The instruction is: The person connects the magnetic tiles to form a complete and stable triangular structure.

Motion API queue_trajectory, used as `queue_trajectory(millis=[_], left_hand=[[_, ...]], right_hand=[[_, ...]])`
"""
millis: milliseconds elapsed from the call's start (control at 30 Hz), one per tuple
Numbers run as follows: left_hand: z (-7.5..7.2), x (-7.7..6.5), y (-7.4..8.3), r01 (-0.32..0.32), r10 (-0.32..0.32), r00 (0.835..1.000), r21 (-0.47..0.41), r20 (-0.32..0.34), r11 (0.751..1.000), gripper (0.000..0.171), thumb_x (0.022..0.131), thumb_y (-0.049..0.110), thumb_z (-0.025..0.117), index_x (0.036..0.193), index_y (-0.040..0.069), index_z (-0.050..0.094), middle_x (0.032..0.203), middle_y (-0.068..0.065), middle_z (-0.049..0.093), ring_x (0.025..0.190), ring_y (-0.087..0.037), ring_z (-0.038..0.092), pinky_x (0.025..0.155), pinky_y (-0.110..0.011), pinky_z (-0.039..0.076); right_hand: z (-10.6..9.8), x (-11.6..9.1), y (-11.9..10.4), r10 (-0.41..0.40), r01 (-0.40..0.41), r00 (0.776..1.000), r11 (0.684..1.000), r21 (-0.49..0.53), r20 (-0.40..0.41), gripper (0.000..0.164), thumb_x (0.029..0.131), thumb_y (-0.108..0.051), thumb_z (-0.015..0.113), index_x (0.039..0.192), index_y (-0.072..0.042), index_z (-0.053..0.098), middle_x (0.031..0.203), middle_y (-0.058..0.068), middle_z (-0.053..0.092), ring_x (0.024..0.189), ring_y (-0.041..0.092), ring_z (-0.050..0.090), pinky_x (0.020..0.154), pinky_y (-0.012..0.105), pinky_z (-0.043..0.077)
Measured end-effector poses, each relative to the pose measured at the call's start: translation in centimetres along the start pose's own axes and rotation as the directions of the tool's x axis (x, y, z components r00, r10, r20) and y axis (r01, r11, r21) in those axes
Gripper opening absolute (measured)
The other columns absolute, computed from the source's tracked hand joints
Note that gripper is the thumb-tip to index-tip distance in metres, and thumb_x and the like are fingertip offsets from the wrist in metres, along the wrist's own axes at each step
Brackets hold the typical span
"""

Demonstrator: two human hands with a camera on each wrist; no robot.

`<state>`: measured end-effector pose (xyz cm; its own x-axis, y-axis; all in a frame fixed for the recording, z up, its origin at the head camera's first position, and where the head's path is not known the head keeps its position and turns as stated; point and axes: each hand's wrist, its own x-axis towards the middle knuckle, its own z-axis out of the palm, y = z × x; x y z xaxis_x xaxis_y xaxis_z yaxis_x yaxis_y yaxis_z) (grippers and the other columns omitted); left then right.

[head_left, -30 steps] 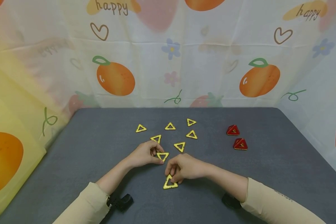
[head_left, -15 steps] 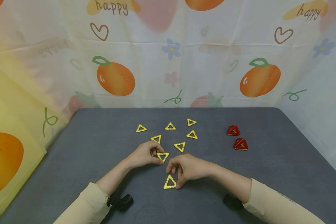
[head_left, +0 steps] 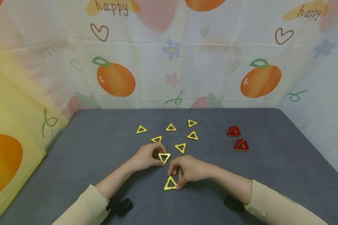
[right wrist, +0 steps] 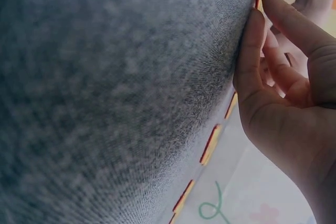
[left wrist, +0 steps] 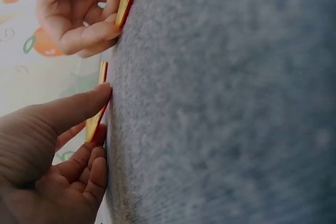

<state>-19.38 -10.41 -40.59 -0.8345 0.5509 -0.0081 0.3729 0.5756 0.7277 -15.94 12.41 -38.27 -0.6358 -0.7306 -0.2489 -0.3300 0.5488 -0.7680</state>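
Between its thumb and fingers my left hand [head_left: 148, 156] pinches a yellow triangular tile [head_left: 164, 154] with an open centre, one point toward me. Nearer to me, my right hand [head_left: 191, 168] grips a second yellow triangular tile [head_left: 170, 188], its thumb at the lower right corner and index finger near the top. Seen edge-on in the left wrist view, the left tile [left wrist: 94, 127] has a red underside and stays close to the table surface. The right wrist view shows thumb and index finger of the right hand [right wrist: 283, 93] at the tile's red edge.
Several more yellow triangular tiles lie beyond the hands, such as one close ahead [head_left: 180, 145] and one at the back left [head_left: 141, 132]. Two red pyramid-like pieces [head_left: 234, 131] sit at the right on the dark grey table [head_left: 270, 175]. A patterned cloth [head_left: 152, 68] hangs behind.
My right thumb has moved from the tile's opening to its lower right corner, and the hand has shifted slightly right. The left hand and its tile have hardly moved.
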Motion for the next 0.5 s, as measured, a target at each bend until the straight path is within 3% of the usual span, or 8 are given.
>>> queue_trajectory(millis=[267,500], left_hand=[[-0.5,-0.3,0.7,0.001,0.000,1.000,-0.041,0.023,0.999,0.026,0.080,0.015,0.081,0.101,0.010,0.067,0.085,-0.004,0.070,0.070,-0.007,0.064,0.065,-0.022,0.052],[-1.2,-1.4,1.3,-0.001,0.016,0.988,-0.103,0.151,0.995,0.025,0.079,0.014,0.082,0.098,0.010,0.067,0.085,-0.003,0.073,0.072,-0.008,0.067,0.064,-0.023,0.055]], right_hand=[[-0.1,-0.1,0.0,-0.023,0.023,1.000,1.000,0.008,0.007,0.035,0.073,-0.013,0.088,0.102,-0.016,0.069,0.094,0.002,0.064,0.062,0.004,0.062,0.057,0.021,0.051],[0.0,0.0,0.1,-0.010,0.010,1.000,1.000,0.001,0.010,0.036,0.072,-0.013,0.088,0.103,-0.018,0.069,0.094,0.000,0.064,0.063,0.004,0.062,0.057,0.021,0.052]])
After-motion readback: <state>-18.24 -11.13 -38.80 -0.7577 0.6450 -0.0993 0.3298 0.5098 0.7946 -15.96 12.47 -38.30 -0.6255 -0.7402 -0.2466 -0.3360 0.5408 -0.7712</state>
